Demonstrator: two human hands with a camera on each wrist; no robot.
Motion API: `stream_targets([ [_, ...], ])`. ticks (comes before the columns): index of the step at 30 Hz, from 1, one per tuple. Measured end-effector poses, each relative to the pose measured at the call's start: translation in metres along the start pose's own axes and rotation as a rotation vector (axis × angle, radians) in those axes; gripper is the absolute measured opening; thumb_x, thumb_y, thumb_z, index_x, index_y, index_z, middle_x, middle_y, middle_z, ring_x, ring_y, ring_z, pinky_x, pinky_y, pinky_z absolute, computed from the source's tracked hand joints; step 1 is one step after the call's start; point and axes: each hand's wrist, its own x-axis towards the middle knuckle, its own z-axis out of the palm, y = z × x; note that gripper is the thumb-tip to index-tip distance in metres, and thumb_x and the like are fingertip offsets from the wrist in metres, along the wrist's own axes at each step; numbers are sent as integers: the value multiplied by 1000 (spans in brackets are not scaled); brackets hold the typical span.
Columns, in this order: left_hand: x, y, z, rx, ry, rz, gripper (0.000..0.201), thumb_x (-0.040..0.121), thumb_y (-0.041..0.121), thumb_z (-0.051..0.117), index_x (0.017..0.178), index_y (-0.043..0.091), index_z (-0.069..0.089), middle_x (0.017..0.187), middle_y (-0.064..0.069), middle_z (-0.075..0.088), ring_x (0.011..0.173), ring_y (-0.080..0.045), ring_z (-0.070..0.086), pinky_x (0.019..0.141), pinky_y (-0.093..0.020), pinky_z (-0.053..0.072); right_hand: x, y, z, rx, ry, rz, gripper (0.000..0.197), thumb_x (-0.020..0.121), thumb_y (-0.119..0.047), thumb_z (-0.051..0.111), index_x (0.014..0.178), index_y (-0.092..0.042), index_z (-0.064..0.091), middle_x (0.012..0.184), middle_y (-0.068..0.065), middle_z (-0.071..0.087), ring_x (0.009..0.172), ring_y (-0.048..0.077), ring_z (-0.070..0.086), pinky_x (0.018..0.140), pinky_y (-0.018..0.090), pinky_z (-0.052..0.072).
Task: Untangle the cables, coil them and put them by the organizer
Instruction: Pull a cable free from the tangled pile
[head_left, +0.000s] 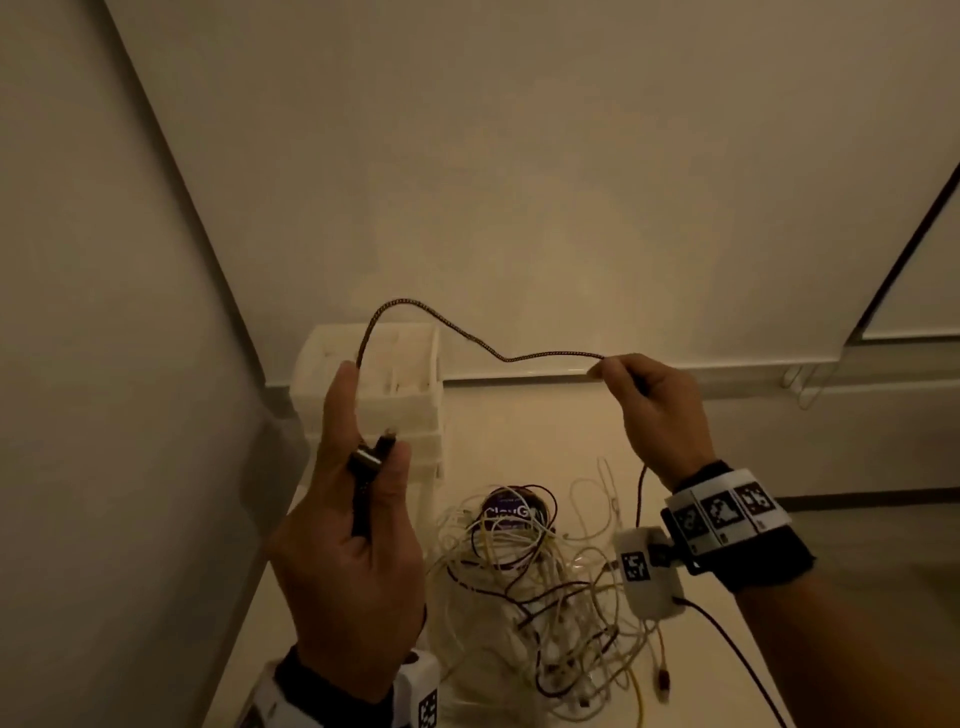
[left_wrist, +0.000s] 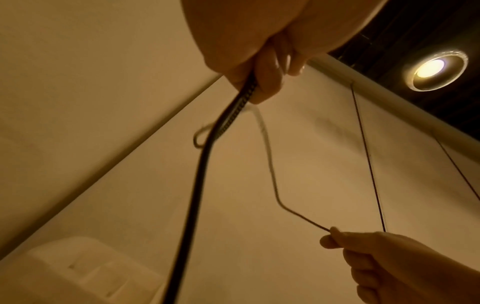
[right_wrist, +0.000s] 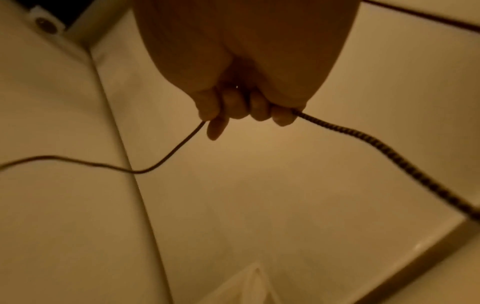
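A dark braided cable (head_left: 457, 332) arcs in the air between my two raised hands. My left hand (head_left: 358, 499) grips the cable's plug end, its connectors sticking out by the thumb; the wrist view shows the braided cable (left_wrist: 228, 121) leaving my curled fingers. My right hand (head_left: 649, 400) pinches the same cable further along, and the braided cable (right_wrist: 363, 139) runs out of its fist on both sides. Below my hands a tangle of pale and dark cables (head_left: 540, 597) lies on the table. The white drawer organizer (head_left: 384, 395) stands at the back left, against the wall.
A purple-lidded jar (head_left: 511, 512) sits under the tangle. The table (head_left: 519, 431) runs into a wall corner, with a wall on the left. A roller blind with cords (head_left: 800, 384) hangs at the right. A black lead (head_left: 737, 654) trails from my right wrist unit.
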Motion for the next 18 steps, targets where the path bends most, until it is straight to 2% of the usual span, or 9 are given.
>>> stream_targets([
  [1,0,0,1,-14,-48,7,43,97,26,52,137,11,48,70,12,63,54,6,50,55,0,36,-1,-1,-3,-61,-43,-7,20,95,-21,55,83,-25,70,71,-4,67,62,5,55,62,28,42],
  [2,-1,-1,3,-20,-123,15,42,95,23,55,135,10,52,60,17,49,48,8,40,51,-2,32,-5,-4,-5,-114,-144,-30,20,95,-24,54,85,-27,70,76,-1,69,67,11,59,63,32,44],
  [4,-5,-5,10,-8,-294,36,43,92,18,62,134,14,55,59,26,35,47,8,33,50,-6,29,-24,-15,-5,-157,-387,-109,21,96,-28,52,86,-27,70,83,-2,71,77,15,63,68,33,49],
  [5,-8,-7,14,-2,-376,34,46,90,13,66,134,15,55,62,30,38,50,11,37,53,-4,29,-36,-24,-5,-151,-480,-169,23,97,-30,50,87,-25,70,83,-5,71,77,15,64,69,32,50],
  [8,-12,-9,26,-21,-524,-19,40,88,9,67,127,16,62,69,36,49,63,18,51,63,2,34,-60,-44,-3,-74,-600,-301,23,96,-27,49,87,-18,68,73,-21,61,70,0,60,64,12,41],
  [10,-16,-14,30,-43,-500,-29,14,89,10,65,101,14,71,64,33,51,63,19,53,61,2,34,-64,-47,-5,-25,-609,-279,24,96,-27,50,90,-14,70,73,-22,60,71,-3,59,65,9,40],
  [12,-17,-17,31,-19,-418,-24,8,89,12,64,81,13,68,55,27,48,56,18,49,55,2,31,-67,-41,-5,39,-629,-229,27,96,-29,49,92,-14,71,73,-20,61,70,-3,58,65,9,39],
  [15,-8,-18,24,9,-246,-57,20,95,27,54,78,21,62,51,16,48,45,4,46,45,-6,29,-83,-10,5,72,-684,-125,27,98,-35,44,87,-22,65,65,-7,52,60,4,47,59,24,40],
  [18,6,-22,13,22,-81,-86,21,96,29,51,81,20,63,53,20,46,50,6,51,48,-3,33,-106,48,15,34,-648,19,29,101,-32,42,79,-24,60,62,-10,45,57,5,40,58,27,37],
])
